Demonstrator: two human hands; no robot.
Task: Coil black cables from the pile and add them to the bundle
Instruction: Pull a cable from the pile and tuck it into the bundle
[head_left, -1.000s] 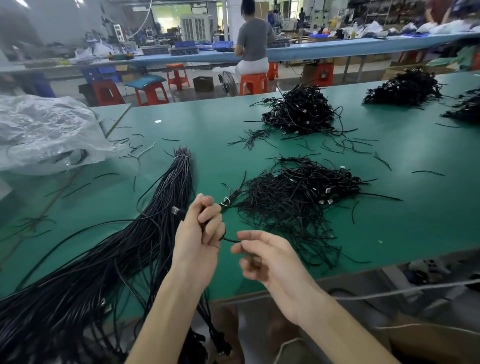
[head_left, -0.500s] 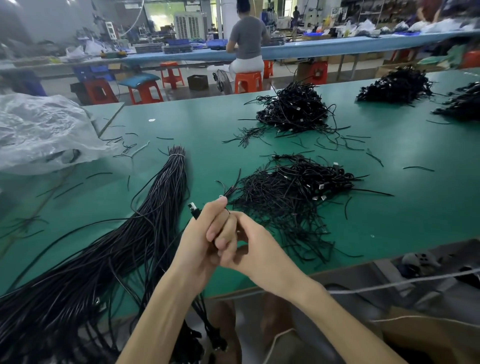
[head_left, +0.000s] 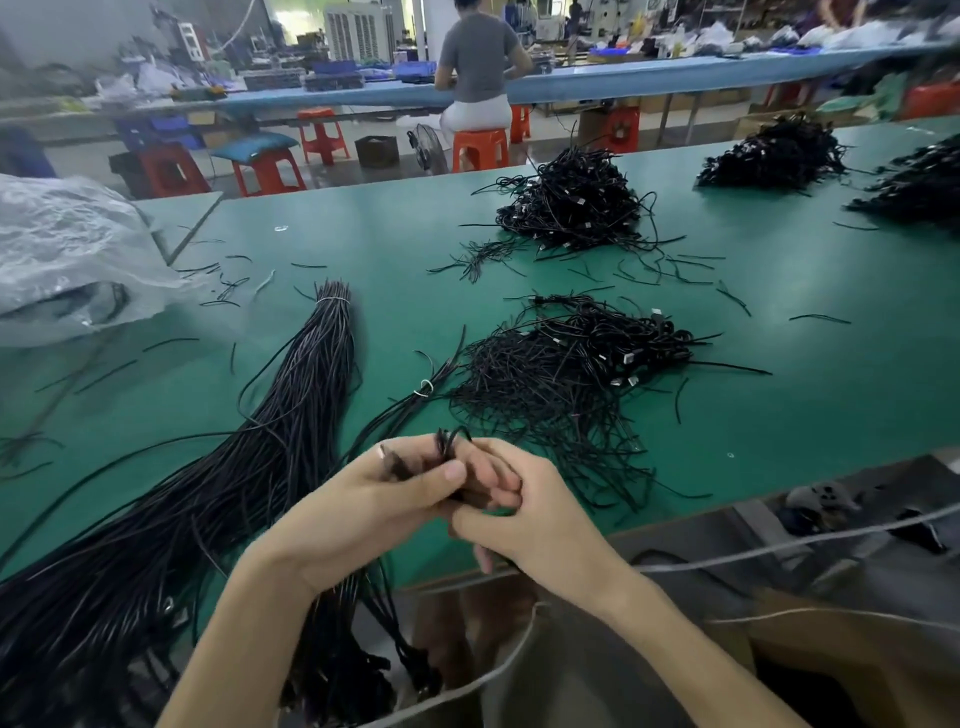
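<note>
Both hands are meeting just over the near edge of the green bench (head_left: 779, 415). The left hand (head_left: 374, 499) is curling its fingers and thumb around a black cable (head_left: 450, 441), whose small loops are poking up between the knuckles. The right hand (head_left: 535, 519) is pressing in from the other side with bent fingers, apparently pinching the same loops, though the exact contact is hidden. The loose heap of short cables (head_left: 566, 374), with metal connectors showing, is lying straight ahead and slightly right of the hands, near them and closer to the right hand. The banded sheaf of long cables (head_left: 249, 467) is lying to the left, just beside the left wrist. Its long axis is running from the near left corner up toward the middle of the bench, with strands trailing over the edge below the left forearm. Dropping the finished coil is probably calling for a short forward reach by the right hand.
</note>
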